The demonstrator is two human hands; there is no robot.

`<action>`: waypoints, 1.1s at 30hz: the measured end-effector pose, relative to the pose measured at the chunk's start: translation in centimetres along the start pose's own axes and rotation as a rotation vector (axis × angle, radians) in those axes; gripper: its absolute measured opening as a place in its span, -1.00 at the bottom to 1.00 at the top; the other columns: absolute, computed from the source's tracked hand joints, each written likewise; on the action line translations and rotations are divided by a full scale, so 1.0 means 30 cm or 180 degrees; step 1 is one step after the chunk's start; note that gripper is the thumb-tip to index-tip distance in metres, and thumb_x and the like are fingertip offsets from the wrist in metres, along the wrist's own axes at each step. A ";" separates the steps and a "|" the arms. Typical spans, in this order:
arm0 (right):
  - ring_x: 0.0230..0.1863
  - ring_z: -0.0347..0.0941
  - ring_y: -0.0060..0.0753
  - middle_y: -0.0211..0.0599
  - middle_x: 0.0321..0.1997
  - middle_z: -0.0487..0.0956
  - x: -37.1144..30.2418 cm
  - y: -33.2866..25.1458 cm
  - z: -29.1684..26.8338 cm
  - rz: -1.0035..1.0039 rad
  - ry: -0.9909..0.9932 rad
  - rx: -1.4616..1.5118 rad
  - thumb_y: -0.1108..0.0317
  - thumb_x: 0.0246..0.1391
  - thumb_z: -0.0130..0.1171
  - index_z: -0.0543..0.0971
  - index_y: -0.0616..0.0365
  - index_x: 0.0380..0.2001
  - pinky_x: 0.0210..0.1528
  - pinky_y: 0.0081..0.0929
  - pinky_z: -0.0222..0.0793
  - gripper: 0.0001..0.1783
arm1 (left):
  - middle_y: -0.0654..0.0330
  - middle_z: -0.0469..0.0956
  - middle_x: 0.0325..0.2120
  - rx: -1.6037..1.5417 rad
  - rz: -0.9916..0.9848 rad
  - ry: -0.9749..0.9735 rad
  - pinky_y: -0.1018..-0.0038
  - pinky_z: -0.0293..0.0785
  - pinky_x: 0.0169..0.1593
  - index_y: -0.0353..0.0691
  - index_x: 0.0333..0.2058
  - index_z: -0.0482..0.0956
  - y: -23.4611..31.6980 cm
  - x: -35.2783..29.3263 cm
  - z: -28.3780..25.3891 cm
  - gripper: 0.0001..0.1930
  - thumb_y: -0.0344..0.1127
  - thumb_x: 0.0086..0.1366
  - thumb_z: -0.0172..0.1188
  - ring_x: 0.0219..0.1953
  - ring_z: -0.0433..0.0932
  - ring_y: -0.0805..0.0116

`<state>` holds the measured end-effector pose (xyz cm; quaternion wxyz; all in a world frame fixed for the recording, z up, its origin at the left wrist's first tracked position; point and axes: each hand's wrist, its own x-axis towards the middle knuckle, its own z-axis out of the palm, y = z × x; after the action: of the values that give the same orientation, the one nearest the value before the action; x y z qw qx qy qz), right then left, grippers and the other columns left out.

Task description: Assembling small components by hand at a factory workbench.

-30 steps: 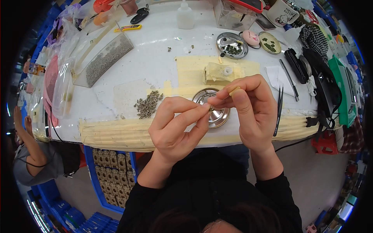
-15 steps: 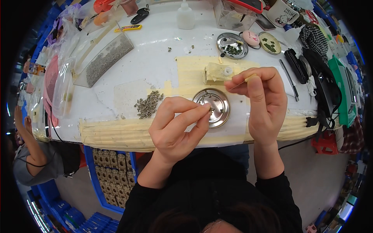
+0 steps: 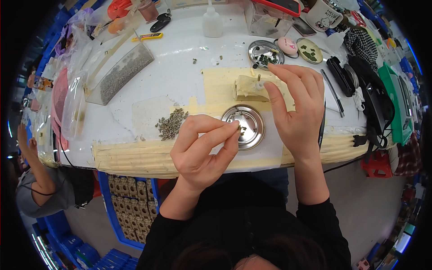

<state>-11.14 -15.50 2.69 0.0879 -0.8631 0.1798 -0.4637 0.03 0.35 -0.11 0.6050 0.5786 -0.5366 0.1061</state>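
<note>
My left hand (image 3: 202, 148) is closed in a pinch over the left side of a shiny round metal dish (image 3: 258, 135). Between its fingertips sits a tiny dark greenish piece (image 3: 240, 129), too small to name. A few similar bits lie in the dish. My right hand (image 3: 299, 103) is open, thumb and fingers apart, beside a tape-covered block (image 3: 245, 90). On that block is a small white holder (image 3: 259, 85), with a thin stick-like tool (image 3: 258, 78) upright in it. Left of the dish lies a pile of small grey-green pieces (image 3: 171, 124).
A clear tray (image 3: 128, 72) of grey granules lies at left. Further back stand a white squeeze bottle (image 3: 212, 23) and a metal dish with dark green pieces (image 3: 265, 56). A black case (image 3: 340, 76) is at right. Below the table's left side sits a blue crate (image 3: 121, 234); another person's arm (image 3: 36, 166) shows far left.
My right hand has let go of the thin tool, which now stands in the white holder on the block. Its fingers have spread. My left hand keeps its pinch, hardly moved.
</note>
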 end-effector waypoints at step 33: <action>-0.34 0.42 -0.35 -0.32 -0.35 0.58 -0.125 -0.134 -0.021 0.1674 -0.0897 0.2966 0.50 -0.02 0.40 0.66 0.21 -0.38 -0.27 -0.50 0.33 -0.88 | 0.19 0.59 -0.39 0.0041 0.0118 -0.0058 0.48 0.42 -0.35 -0.30 -0.25 0.72 -0.003 0.000 0.001 -0.68 -0.65 -0.07 0.43 -0.39 0.54 0.31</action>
<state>-12.63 -10.32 1.45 0.5965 -0.7127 0.1515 -0.3367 0.08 0.31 -0.18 0.5943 0.5733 -0.5521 0.1154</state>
